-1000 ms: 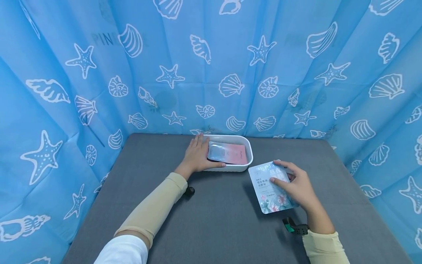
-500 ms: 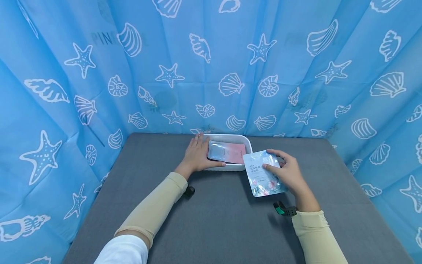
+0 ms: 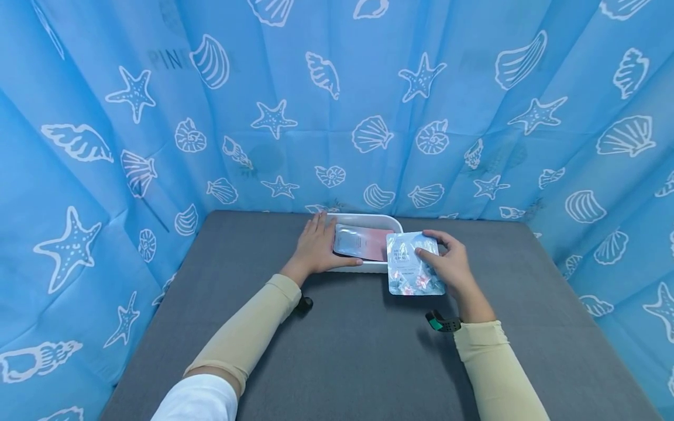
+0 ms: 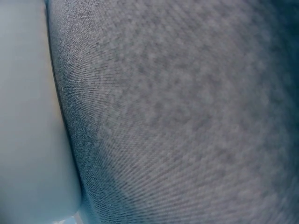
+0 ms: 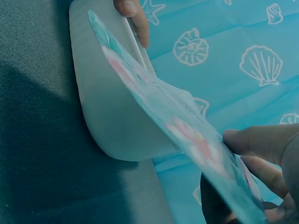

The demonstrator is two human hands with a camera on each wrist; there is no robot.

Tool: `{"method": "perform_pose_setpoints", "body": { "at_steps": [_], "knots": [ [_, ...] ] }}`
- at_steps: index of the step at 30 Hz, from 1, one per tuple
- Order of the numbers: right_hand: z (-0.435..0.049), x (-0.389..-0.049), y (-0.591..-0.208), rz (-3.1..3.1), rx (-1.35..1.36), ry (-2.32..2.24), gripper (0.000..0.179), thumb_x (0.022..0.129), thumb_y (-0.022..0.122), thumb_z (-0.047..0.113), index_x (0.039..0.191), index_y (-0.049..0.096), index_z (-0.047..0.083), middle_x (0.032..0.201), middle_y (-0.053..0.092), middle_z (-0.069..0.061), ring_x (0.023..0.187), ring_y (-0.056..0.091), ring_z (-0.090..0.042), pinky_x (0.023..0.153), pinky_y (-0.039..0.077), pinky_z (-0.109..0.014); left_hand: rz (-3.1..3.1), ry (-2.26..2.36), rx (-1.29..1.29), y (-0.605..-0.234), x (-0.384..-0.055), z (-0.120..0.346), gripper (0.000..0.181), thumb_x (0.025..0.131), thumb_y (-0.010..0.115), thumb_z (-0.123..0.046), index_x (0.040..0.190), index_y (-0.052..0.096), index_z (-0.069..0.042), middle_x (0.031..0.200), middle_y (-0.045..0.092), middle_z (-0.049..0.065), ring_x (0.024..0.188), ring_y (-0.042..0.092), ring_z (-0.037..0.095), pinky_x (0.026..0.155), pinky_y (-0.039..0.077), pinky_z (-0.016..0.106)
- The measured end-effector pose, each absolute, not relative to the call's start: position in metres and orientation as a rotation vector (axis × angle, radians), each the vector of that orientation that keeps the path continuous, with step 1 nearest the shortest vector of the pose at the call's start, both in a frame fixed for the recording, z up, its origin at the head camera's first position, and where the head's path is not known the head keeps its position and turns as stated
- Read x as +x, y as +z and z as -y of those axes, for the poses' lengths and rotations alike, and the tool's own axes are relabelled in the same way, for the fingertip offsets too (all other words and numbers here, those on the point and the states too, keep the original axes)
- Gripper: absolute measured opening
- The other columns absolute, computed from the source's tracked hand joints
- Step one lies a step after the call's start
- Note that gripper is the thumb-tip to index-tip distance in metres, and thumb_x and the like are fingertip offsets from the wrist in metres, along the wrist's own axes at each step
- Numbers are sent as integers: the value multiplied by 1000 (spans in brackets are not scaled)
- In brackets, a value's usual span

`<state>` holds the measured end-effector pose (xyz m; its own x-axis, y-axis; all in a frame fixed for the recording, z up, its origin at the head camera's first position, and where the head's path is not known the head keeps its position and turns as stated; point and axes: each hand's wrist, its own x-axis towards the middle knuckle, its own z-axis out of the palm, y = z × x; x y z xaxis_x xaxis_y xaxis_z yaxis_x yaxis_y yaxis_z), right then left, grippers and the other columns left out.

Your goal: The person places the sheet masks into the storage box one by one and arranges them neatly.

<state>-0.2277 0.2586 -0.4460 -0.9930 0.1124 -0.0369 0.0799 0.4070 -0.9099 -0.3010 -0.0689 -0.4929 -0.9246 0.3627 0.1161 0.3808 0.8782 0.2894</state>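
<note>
In the head view, my right hand pinches a light-blue foil packet printed with pink flowers and dark lettering, thumb on its front face. The packet is tilted, and its upper left part overlaps the right end of a white plastic bin. My left hand rests across the bin's left end, fingers extended and spread, thumb along the near rim. Inside the bin lies a pink and silver-blue packet. The right wrist view shows the held packet nearly edge-on, in front of the bin's side wall.
A grey cloth-covered table lies under everything. Behind and at both sides hangs a blue curtain with white shells and starfish. The bin stands close to the table's back edge. The left wrist view shows mostly grey cloth beside the bin's wall.
My right hand has carried the flowered packet leftward and away from me, from beside the bin to overlapping its right end. The left hand and the bin stay put.
</note>
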Motion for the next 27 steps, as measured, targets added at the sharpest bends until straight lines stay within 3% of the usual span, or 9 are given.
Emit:
{"method": "perform_pose_setpoints", "body": {
  "at_steps": [11, 16, 22, 27],
  "knots": [
    [-256, -231, -451, 2541, -294, 1769, 47, 103, 70, 20, 146, 56, 6, 152, 45, -22, 110, 61, -26, 76, 57, -17, 2989, -455, -588, -491, -300, 68, 140, 70, 55, -101, 171, 18, -11, 180, 7, 15, 167, 7, 37, 135, 10, 55],
    [-254, -234, -452, 2456, -420, 1812, 39, 103, 69, 17, 136, 56, 4, 150, 48, -22, 117, 60, -31, 74, 56, -15, 2977, -444, -600, -490, -300, 69, 139, 71, 55, -100, 171, 19, -10, 180, 8, 15, 167, 9, 37, 135, 11, 55],
    [-252, -235, -452, 2371, -520, 1816, 31, 103, 68, 21, 126, 57, 4, 144, 51, -20, 107, 64, -23, 75, 60, -20, 2982, -451, -610, -490, -300, 69, 138, 72, 54, -100, 171, 18, -10, 180, 7, 15, 167, 7, 37, 135, 8, 55],
    [-248, -234, -453, 2347, -423, 1918, 33, 105, 66, 20, 130, 59, -1, 136, 50, -16, 96, 70, -13, 80, 65, -28, 2994, -437, -606, -490, -300, 69, 139, 72, 53, -101, 171, 16, -11, 180, 6, 15, 167, 6, 37, 135, 8, 55]
  ]
}}
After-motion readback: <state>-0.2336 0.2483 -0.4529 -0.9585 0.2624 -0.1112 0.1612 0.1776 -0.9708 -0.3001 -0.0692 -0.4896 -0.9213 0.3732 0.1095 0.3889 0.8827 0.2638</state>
